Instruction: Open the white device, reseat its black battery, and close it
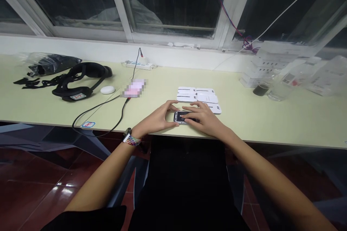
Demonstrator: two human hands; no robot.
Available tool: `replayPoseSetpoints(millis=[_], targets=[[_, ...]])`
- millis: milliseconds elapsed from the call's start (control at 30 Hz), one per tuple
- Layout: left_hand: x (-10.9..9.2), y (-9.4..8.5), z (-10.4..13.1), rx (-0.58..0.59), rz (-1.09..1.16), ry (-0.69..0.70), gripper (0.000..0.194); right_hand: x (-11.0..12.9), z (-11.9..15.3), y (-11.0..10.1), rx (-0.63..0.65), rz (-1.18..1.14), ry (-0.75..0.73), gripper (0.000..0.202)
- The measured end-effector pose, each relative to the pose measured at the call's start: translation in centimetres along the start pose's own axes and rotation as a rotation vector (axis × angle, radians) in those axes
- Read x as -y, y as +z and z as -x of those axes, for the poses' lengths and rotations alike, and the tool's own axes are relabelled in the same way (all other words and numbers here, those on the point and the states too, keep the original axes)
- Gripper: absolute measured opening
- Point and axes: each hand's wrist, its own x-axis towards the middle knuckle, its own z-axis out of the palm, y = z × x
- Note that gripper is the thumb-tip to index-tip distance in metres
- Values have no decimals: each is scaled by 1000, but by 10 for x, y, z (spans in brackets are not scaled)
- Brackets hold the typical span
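Note:
A small device with a black face and pale edges (179, 117) lies near the table's front edge. My left hand (159, 116) grips its left end, thumb at the near side and fingers at the far side. Over its right part rests my right hand (203, 118), with fingertips touching the black face and hiding that end; its fingers are apart. Just beyond my hands, several flat white pieces with black marks (186, 96) lie in a cluster, beside a plainer rounded white piece (207, 98).
A black headset (81, 79), a white oval object (107, 90) and a blurred pink phone-like object (134, 88) with black cables are on the left. A power strip (139, 65) is at the back. White boxes (267, 65), a dark-liquid cup (260, 89) and a clear bottle (282, 86) stand right.

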Motion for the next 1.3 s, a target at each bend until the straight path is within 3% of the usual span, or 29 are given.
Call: replayPoseSetpoints(millis=[100,233,333,433,500,667,767,867,1000,1133,1300], targets=[[1,-1,0,10,-17,61,71,-5,13,-6,-4,63,0,38],[2,-4,-2,47,-73,171,37,-28,22,-27,-153,87,79,43],[2,-5,-3,52,-79,169,35,-53,20,-45,-196,196,235,47],[2,-5,-3,61,-80,142,37,-72,17,-53,-75,254,337,47],[2,-5,-3,63,-85,137,39,-76,17,-53,-32,268,319,41],[1,-5,-3,45,-107,116,44,-71,17,-52,-112,459,110,32],[1,-4,-2,28,-76,48,58,-65,11,-57,-184,462,12,36],[0,-2,-1,28,-5,-13,82,-50,-1,-60,-271,226,30,29],[-1,-2,0,30,15,-7,97,-22,-18,-45,-95,-121,147,25],[0,-1,0,13,-29,-14,94,-8,-28,-21,-57,-122,190,25],[3,-1,0,-4,-91,39,67,-8,-29,1,-115,113,143,24]])
